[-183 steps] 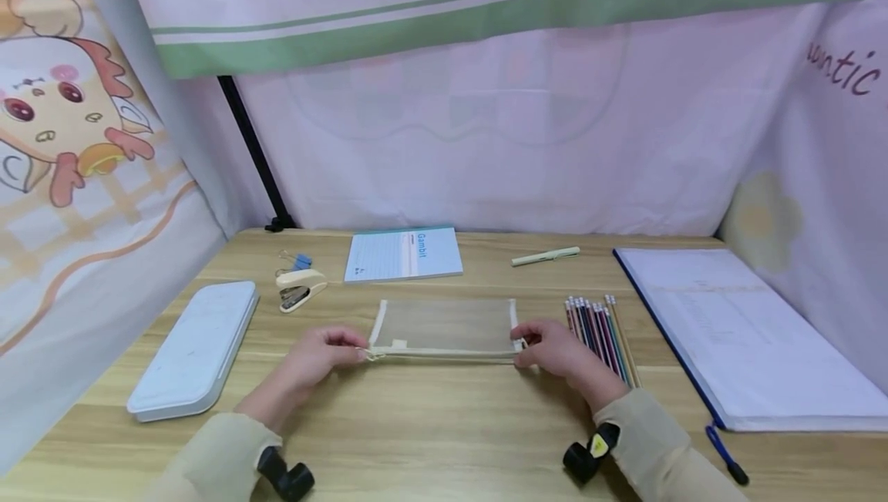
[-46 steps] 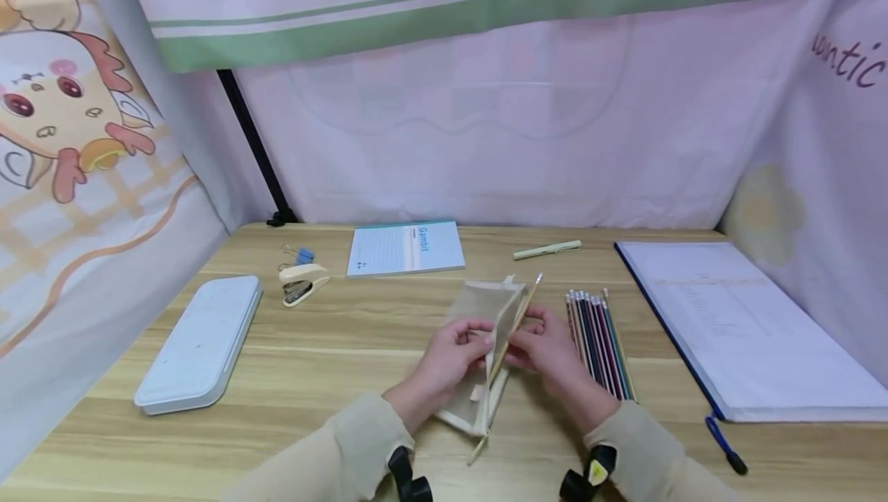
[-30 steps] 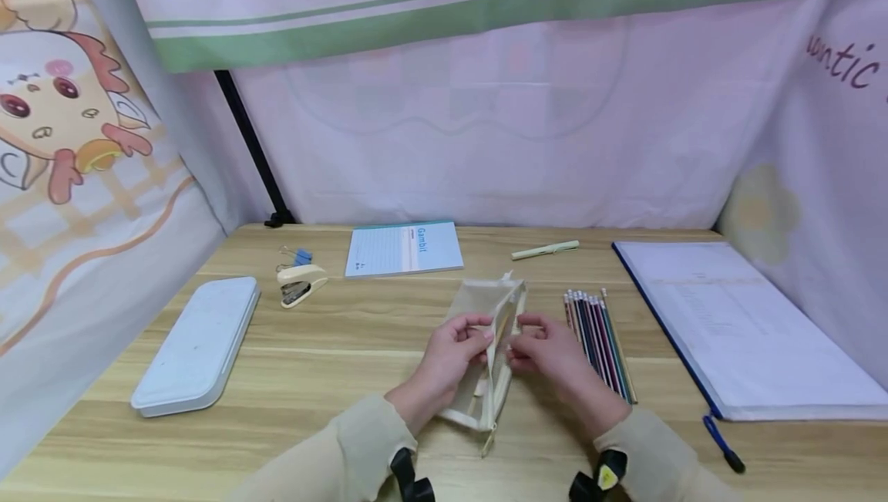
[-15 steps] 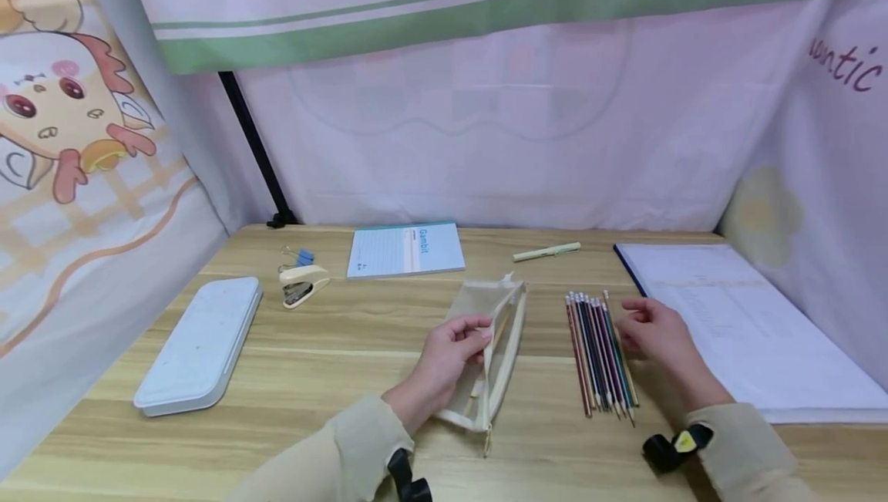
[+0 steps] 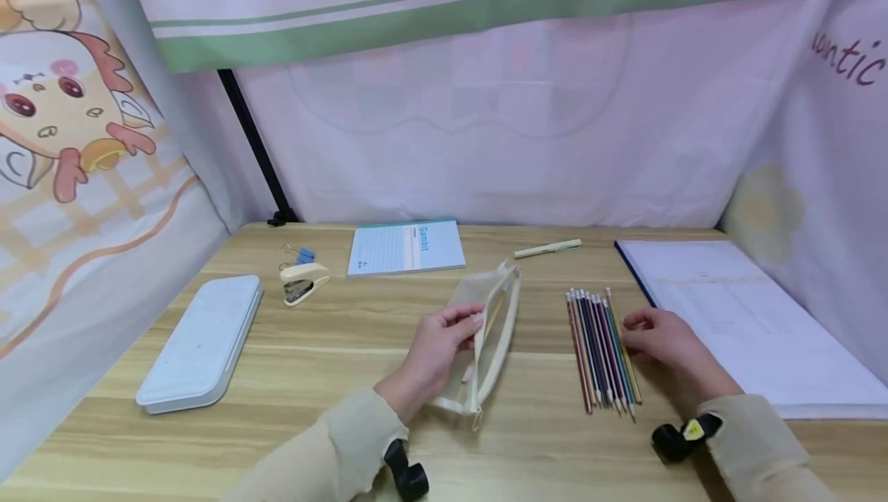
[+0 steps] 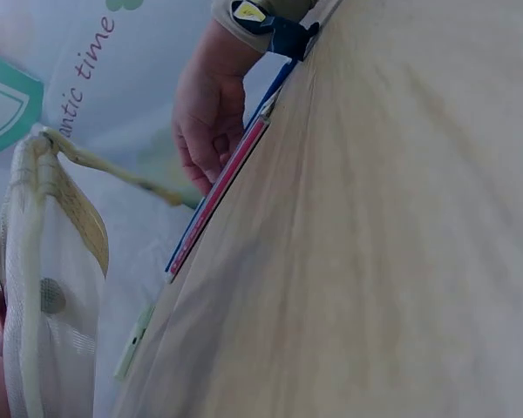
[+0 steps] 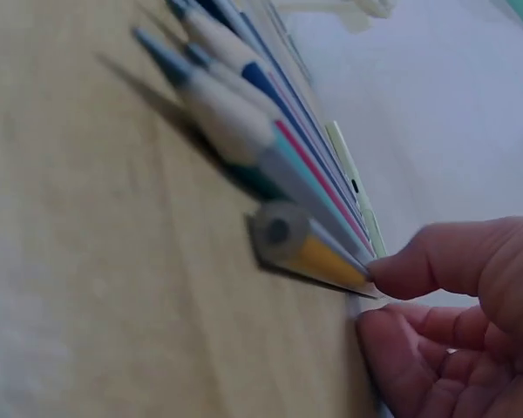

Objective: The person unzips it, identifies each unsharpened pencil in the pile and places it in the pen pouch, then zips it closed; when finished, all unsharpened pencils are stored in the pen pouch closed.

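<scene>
My left hand (image 5: 440,344) pinches the near edge of a cream see-through zip pouch (image 5: 454,379), whose mouth gapes towards the right. Through the mesh a pencil (image 5: 494,313) shows, lying inside lengthwise. To the right, several pencils (image 5: 590,340) lie side by side on the table, points towards me and white erasers away. My right hand (image 5: 662,340) is at the right side of this row, its thumb and forefinger at the outermost yellow pencil (image 7: 318,257), pinching it. In the left wrist view, the pouch (image 6: 57,305) hangs close to the camera.
A white case (image 5: 197,344), a cream stapler (image 5: 304,284) and a blue binder clip (image 5: 304,255) lie on the left. Behind are a notebook (image 5: 405,247) and a pale green pen (image 5: 548,248). A large paper folder (image 5: 749,317) lies right, partly under the right forearm.
The pouch, earlier flat between both hands, is turned lengthwise and gaping. A pencil slid into it. The right hand left the pouch for the pencil row, and the yellow pencil there shifted slightly right.
</scene>
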`<state>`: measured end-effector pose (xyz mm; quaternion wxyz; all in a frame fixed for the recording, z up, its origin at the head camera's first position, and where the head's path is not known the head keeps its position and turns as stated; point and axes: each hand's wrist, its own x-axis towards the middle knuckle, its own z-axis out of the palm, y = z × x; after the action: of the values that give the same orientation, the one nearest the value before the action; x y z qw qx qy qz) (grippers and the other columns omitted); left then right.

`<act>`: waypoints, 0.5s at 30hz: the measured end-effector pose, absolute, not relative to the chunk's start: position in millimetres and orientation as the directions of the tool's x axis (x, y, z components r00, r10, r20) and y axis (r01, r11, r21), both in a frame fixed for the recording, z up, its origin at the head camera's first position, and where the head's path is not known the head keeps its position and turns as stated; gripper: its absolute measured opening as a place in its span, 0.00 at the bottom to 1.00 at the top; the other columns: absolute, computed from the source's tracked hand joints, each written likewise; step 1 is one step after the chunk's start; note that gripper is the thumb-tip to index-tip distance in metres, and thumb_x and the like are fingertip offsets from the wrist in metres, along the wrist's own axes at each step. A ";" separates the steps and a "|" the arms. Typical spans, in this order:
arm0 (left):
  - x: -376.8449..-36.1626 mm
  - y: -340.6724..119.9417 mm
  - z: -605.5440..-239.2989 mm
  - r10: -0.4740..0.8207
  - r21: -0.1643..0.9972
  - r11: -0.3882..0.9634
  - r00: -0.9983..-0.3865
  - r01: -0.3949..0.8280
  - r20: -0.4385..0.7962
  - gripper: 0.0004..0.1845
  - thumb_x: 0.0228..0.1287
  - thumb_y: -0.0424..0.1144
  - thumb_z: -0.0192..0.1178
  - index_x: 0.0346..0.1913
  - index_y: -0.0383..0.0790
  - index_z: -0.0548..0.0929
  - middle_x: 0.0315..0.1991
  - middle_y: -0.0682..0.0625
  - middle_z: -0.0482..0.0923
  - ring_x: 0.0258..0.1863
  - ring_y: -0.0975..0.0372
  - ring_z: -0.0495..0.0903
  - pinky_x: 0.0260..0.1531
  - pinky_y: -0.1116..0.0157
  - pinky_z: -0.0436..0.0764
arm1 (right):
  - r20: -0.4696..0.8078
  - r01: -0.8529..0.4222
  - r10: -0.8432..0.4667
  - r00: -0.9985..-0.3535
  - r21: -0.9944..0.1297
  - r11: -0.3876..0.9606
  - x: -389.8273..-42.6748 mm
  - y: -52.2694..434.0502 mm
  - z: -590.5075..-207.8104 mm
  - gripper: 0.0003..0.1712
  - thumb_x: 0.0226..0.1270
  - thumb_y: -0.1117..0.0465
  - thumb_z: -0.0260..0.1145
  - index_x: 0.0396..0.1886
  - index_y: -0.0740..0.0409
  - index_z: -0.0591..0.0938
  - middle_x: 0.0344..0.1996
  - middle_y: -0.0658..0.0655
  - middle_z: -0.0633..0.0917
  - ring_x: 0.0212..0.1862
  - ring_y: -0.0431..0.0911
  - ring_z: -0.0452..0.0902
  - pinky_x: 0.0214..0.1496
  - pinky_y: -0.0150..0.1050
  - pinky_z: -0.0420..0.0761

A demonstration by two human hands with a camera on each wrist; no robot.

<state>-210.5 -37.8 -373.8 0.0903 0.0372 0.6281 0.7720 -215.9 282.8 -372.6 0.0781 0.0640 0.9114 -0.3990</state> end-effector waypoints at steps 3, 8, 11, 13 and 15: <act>-211.0 -39.9 -371.2 0.180 0.977 -0.190 -0.982 -0.094 -0.060 0.14 0.61 0.31 0.58 0.49 0.28 0.79 0.32 0.52 0.77 0.27 0.66 0.74 0.28 0.73 0.77 | -0.222 0.203 0.065 -0.973 -0.682 0.703 -218.9 281.2 -369.3 0.26 0.55 0.63 0.63 0.50 0.74 0.69 0.41 0.70 0.77 0.26 0.42 0.78 0.30 0.37 0.80; -209.6 -41.1 -370.1 0.178 0.978 -0.187 -0.982 -0.091 -0.058 0.14 0.61 0.30 0.58 0.49 0.27 0.78 0.31 0.52 0.77 0.26 0.67 0.74 0.27 0.73 0.77 | -0.258 0.236 0.085 -0.962 -0.640 0.731 -219.7 280.5 -365.0 0.26 0.54 0.62 0.64 0.50 0.72 0.69 0.44 0.73 0.74 0.26 0.43 0.77 0.29 0.37 0.80; -209.1 -41.8 -370.2 0.175 0.978 -0.189 -0.983 -0.084 -0.051 0.15 0.61 0.30 0.58 0.49 0.26 0.78 0.30 0.52 0.76 0.25 0.67 0.74 0.27 0.73 0.76 | -0.273 0.231 0.071 -0.959 -0.615 0.754 -218.8 281.1 -362.6 0.27 0.53 0.62 0.65 0.51 0.71 0.68 0.43 0.72 0.75 0.27 0.44 0.77 0.30 0.37 0.79; -209.2 -42.5 -370.0 0.173 0.978 -0.191 -0.984 -0.083 -0.049 0.15 0.61 0.30 0.59 0.50 0.26 0.78 0.30 0.52 0.76 0.25 0.67 0.74 0.27 0.74 0.76 | -0.277 0.215 0.049 -0.960 -0.611 0.762 -218.8 281.5 -361.6 0.29 0.52 0.62 0.66 0.52 0.72 0.68 0.41 0.71 0.75 0.28 0.44 0.77 0.31 0.37 0.80; -209.3 -42.8 -370.3 0.172 0.979 -0.190 -0.984 -0.079 -0.046 0.15 0.61 0.31 0.59 0.50 0.26 0.78 0.30 0.52 0.76 0.25 0.67 0.74 0.27 0.74 0.76 | -0.277 0.196 0.026 -0.960 -0.606 0.771 -218.6 281.5 -360.8 0.31 0.51 0.63 0.66 0.53 0.73 0.67 0.39 0.69 0.76 0.28 0.44 0.76 0.31 0.37 0.79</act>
<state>-209.3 -42.8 -370.3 0.0815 0.0366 0.6311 0.7705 -218.6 281.5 -360.8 0.1275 0.0596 0.9323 -0.3332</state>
